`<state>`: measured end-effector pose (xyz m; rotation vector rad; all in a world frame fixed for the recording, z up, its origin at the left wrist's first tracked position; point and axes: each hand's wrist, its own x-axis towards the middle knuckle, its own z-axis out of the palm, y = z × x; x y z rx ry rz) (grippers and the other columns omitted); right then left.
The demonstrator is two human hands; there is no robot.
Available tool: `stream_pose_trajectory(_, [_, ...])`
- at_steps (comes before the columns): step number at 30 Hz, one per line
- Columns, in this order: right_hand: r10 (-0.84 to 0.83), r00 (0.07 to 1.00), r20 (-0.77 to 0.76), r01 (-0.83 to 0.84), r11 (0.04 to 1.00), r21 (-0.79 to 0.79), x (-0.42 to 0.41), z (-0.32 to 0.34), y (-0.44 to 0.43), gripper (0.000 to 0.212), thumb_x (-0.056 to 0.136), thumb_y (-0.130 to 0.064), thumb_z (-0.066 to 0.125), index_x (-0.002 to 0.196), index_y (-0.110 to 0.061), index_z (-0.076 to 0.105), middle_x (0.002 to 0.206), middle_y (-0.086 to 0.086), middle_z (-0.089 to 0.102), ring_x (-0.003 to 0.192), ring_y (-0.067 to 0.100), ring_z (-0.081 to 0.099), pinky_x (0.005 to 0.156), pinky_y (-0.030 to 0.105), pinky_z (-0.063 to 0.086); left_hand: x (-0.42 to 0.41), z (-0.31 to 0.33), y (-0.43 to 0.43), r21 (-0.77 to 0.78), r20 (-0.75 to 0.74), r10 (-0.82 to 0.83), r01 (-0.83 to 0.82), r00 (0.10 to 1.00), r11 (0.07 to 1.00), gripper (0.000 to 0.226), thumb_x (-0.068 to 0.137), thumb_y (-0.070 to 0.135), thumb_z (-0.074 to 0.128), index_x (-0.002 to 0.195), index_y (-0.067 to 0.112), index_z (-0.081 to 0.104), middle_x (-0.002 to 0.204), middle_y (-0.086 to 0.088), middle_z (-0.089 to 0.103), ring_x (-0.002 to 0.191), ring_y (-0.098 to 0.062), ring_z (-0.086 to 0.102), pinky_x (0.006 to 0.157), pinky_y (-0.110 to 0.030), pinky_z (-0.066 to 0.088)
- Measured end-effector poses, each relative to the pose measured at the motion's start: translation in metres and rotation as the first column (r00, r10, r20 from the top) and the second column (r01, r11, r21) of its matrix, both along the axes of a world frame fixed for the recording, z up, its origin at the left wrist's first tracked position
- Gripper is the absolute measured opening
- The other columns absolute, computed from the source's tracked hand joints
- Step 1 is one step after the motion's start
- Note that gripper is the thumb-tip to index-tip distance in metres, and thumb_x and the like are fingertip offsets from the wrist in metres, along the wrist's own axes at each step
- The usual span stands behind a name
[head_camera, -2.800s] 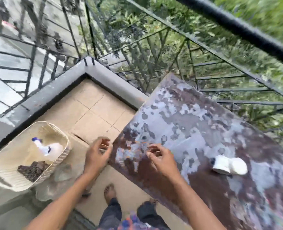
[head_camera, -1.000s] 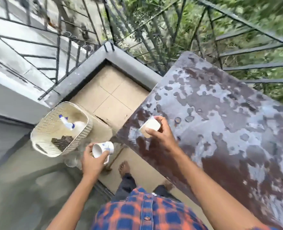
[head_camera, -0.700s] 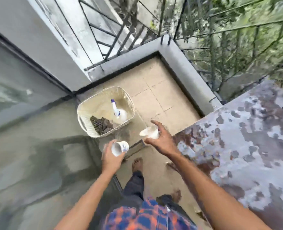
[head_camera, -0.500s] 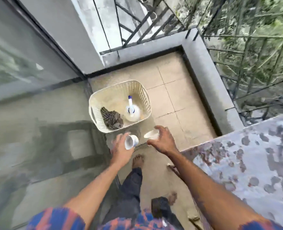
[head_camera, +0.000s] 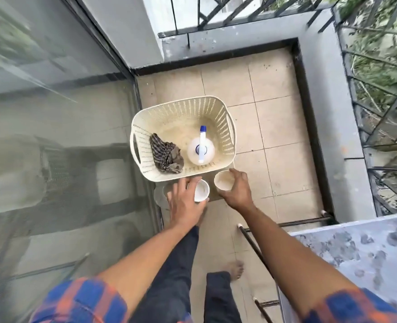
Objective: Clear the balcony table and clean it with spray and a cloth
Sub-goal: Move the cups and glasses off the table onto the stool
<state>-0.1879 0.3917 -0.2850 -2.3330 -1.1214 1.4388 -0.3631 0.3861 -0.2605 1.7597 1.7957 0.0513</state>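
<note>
Left hand is wrapped round a white cup, mouth up, and the right hand grips a second cup by its side, rim up too, so both hands are full and both cups ride level, which reads as a way to keep any dregs in. Both hang just short of the near rim of the basket, low over the floor, a sensible spot if the cups are meant to go down beside it or in it; which one, I can't say. Something pale sits on the floor under the left hand, too hidden to name. Inside the basket the cloth lies crumpled on the left and the spray stands upright beside it, the pair ready for the wipe. Off at lower right the surface, blotchy and worn, shows bare in the corner in view, so clearing looks close to done and cleaning not yet begun.
</note>
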Motion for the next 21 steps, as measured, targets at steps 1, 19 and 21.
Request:
stream_pose_trajectory(1, [-0.005,1.0,0.002,0.005,1.0,0.019,-0.002,-0.005,-0.001,0.082,0.08,-0.019,0.086,0.15,-0.008,0.045,0.142,0.015,0.049,0.132,0.03,0.053,0.106,0.029,0.04,0.002,-0.001,0.0,-0.002,0.002,0.015,-0.015,1.0,1.0,0.068,0.073,0.04,0.082,0.135,0.036,0.052,0.122,0.003,0.049,0.111,-0.021,0.045,0.09,-0.041,0.035])
stream_pose_trajectory(19, [0.22,0.966,0.137,-0.221,0.975,-0.005,-0.018,-0.047,0.002,0.093,0.072,-0.011,0.081,0.152,-0.018,0.033,0.148,0.01,0.048,0.129,0.041,0.051,0.112,0.054,0.041,0.005,-0.014,-0.005,0.043,0.013,0.057,-0.058,0.998,0.997,0.071,0.072,0.031,0.083,0.134,0.031,0.05,0.118,0.001,0.052,0.111,-0.021,0.045,0.087,-0.035,0.029])
stream_pose_trajectory(21, [0.175,0.979,0.108,-0.175,0.985,-0.004,-0.016,-0.046,-0.001,0.102,0.066,-0.007,0.08,0.154,-0.021,0.032,0.149,0.009,0.048,0.135,0.037,0.05,0.117,0.055,0.038,0.004,-0.009,-0.006,0.043,0.022,0.059,-0.06,0.998,0.997,0.07,0.072,0.03,0.083,0.134,0.03,0.05,0.12,0.002,0.051,0.113,-0.019,0.043,0.088,-0.034,0.029])
